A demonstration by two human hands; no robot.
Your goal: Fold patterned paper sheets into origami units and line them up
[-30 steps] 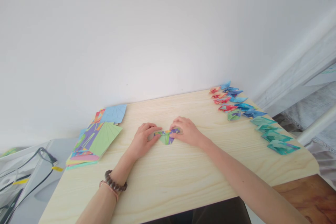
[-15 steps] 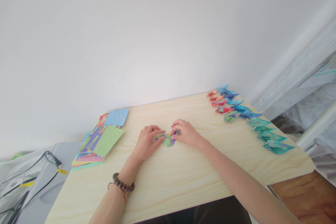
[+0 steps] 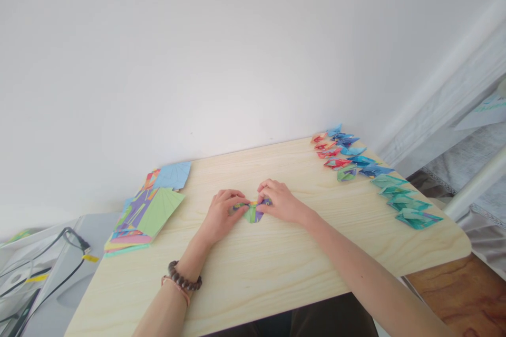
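Note:
A small piece of folded origami paper (image 3: 253,214), green and purple with touches of yellow, lies low over the middle of the table. My left hand (image 3: 224,213) pinches its left side between thumb and fingers. On its right side, the thumb and fingers of my right hand (image 3: 278,200) close on the paper's upper edge. Both hands partly cover the paper, so its full shape is hidden. Dark beads and a thin pinkish band circle my left wrist.
Patterned paper sheets (image 3: 164,210) are stacked at the table's left, a blue sheet (image 3: 173,175) behind. Several folded paper pieces stand in rows at the right: red (image 3: 337,163), blue (image 3: 375,169), teal (image 3: 419,218). Cables (image 3: 75,242) lie beyond the left edge; a wall rises behind.
Both hands stay on the folded paper, with the right fingers shifted slightly inward along its upper edge. The whole view has moved a little.

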